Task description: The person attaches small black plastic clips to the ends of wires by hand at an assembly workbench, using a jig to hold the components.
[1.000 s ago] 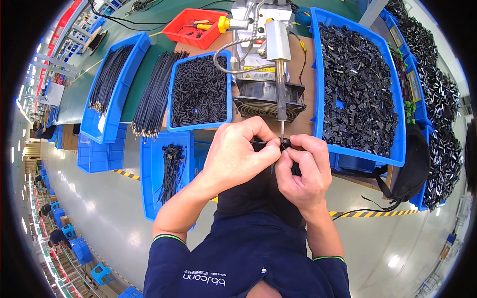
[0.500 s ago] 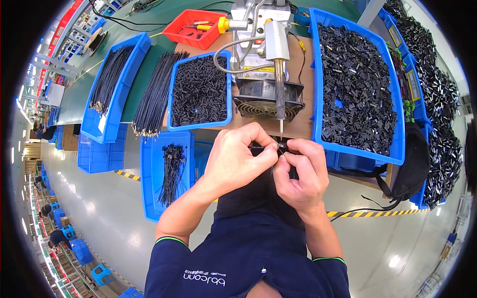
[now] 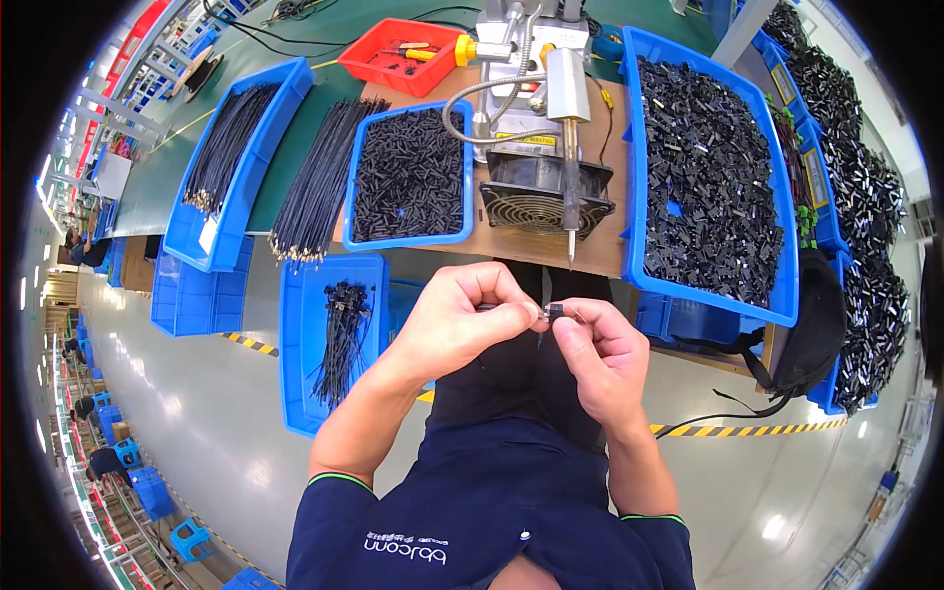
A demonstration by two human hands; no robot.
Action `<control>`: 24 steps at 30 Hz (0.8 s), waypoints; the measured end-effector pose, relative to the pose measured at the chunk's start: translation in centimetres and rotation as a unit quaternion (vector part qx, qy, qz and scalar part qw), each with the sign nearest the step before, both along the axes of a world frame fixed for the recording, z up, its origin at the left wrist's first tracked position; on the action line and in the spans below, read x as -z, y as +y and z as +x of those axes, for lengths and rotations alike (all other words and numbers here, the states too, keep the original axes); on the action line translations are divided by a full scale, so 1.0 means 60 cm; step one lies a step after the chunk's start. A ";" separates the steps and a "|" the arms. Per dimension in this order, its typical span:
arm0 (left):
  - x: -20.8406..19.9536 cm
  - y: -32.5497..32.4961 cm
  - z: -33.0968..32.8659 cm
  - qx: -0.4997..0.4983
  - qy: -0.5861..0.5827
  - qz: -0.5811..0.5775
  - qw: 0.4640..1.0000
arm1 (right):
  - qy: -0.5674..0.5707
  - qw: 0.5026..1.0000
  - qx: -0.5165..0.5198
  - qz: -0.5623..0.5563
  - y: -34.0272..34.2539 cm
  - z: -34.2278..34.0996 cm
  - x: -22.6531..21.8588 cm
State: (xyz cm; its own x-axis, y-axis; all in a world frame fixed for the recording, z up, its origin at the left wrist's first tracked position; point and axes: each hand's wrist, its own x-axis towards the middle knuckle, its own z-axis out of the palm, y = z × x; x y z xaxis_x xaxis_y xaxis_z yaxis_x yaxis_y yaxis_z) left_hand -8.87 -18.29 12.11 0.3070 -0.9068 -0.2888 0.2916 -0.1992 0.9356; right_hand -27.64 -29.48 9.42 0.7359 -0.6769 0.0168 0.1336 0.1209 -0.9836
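Just below the bench's near edge, my two hands meet fingertip to fingertip. My left hand pinches a thin black cable, most of it hidden by the fingers. Between thumb and fingers of my right hand is a small black connector, touching the cable's end. Above and slightly right of it, the pointed tip of an upright soldering iron hangs clear of both hands.
Behind the iron stands a black fan. A blue tray of black sleeves and a bundle of cables lie left; a large blue bin of black connectors is right. Below left, a blue bin holds finished-looking cables.
Both hands have come down and away from the iron's tip, which was right at the connector before. My right fingers have shifted their hold, and the connector shows more plainly.
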 end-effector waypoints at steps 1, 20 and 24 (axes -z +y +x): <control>0.003 0.010 0.001 -0.004 0.001 -0.002 1.000 | -0.001 1.000 -0.004 0.001 0.003 0.004 0.003; 0.274 0.345 0.181 -0.312 -0.426 0.306 0.792 | 0.120 0.849 -0.009 -0.515 0.028 0.333 0.013; 0.305 0.376 0.228 -0.363 -0.478 0.317 0.735 | 0.159 0.832 -0.006 -0.531 0.016 0.390 0.013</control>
